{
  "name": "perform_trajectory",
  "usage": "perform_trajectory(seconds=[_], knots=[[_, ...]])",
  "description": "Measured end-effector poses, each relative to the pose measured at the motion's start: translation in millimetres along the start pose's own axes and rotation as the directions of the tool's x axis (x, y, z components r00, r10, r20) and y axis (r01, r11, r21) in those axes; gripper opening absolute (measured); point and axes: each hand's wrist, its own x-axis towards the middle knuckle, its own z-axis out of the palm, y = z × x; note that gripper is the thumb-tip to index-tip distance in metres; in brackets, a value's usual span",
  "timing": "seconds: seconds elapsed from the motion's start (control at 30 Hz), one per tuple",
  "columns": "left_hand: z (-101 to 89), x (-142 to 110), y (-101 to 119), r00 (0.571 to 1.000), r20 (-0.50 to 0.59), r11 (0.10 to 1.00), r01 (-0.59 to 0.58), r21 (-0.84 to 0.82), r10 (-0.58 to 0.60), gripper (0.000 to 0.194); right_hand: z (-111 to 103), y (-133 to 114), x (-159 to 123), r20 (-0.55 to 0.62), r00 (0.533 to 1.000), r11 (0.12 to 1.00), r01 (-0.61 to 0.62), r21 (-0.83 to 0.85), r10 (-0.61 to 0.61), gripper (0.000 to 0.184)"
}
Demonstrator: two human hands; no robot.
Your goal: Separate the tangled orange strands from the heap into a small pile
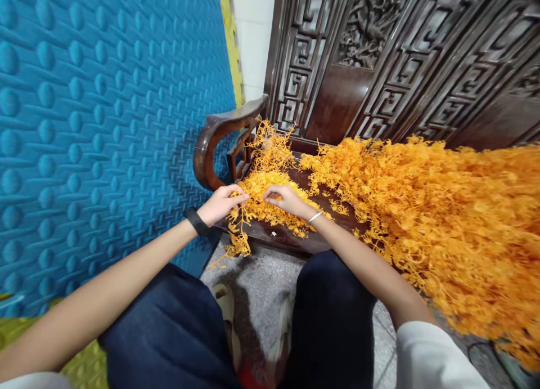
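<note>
My left hand [223,203], with a dark band at its wrist, is closed with thumb and fingertips together. From it hangs an orange plastic foliage sprig [239,242], dangling past the bench's front edge. A short gap to the right, my right hand [288,201] has its fingers curled into a pinch; anything between the fingertips is too small to name. Beneath and behind both hands lies a small heap of yellow-orange plastic sprigs [270,180] on the dark wooden bench seat [270,234].
A large mound of the same orange sprigs [455,209] spreads along the bench to the right. The curved wooden armrest [206,147] stands left of my hands, the carved backrest [341,96] behind. Blue textured matting [105,124] covers the left side. Grey speckled floor [265,271] shows between my knees.
</note>
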Motion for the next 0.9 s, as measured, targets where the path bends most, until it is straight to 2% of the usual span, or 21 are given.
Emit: perform_trajectory(seconds=[0.1,0.23,0.4,0.5,0.57,0.63,0.7,0.77,0.83,0.9], knots=[[0.1,2.8,-2.5,1.0,0.024,0.999,0.004,0.035,-0.005,0.027,4.6,-3.0,-1.6,0.044,0.999,0.999,0.002,-0.035,0.0,0.011],[-1.1,4.7,-6.7,0.999,0.002,0.998,-0.039,0.059,0.039,0.026,7.7,-2.9,-4.0,0.059,0.997,0.994,-0.036,-0.099,0.042,0.021],[-4.2,-0.3,-5.9,0.999,0.026,1.0,0.019,-0.018,-0.019,0.022,6.5,-5.7,-6.1,0.031,0.998,0.993,-0.051,-0.108,0.055,0.025],[-5.3,-3.4,-2.1,0.999,0.014,0.998,0.048,-0.048,-0.047,0.021,1.8,-13.4,-8.8,-0.019,0.99,0.987,-0.137,0.087,0.139,0.018],[-5.4,-4.2,0.3,0.998,0.025,0.997,0.062,-0.05,-0.061,0.02,-3.3,-22.9,-12.3,-0.025,0.977,0.93,-0.195,0.31,0.214,0.013],[-4.8,-4.4,2.3,0.998,0.047,0.998,0.053,-0.037,-0.051,0.019,-8.3,-35.9,-17.1,-0.003,0.972,0.861,-0.207,0.464,0.235,0.016],[-3.0,-4.6,3.9,0.998,0.058,0.999,0.029,-0.027,-0.028,0.019,-10.3,-50.6,-22.1,0.048,0.975,0.839,-0.212,0.502,0.218,0.02],[0.1,-5.5,5.8,0.999,0.048,0.999,0.005,-0.032,-0.003,0.016,-6.7,-63.7,-26.5,0.132,0.96,0.819,-0.281,0.501,0.248,0.025],[4.5,-7.7,8.0,0.999,0.025,0.999,-0.024,-0.048,0.025,0.012,2.2,-72.2,-29.3,0.224,0.912,0.751,-0.41,0.517,0.344,0.028],[9.2,-11.2,10.3,0.999,-0.002,0.996,-0.052,-0.068,0.052,0.009,12.6,-74.9,-30.1,0.256,0.869,0.687,-0.492,0.535,0.424,0.029]])
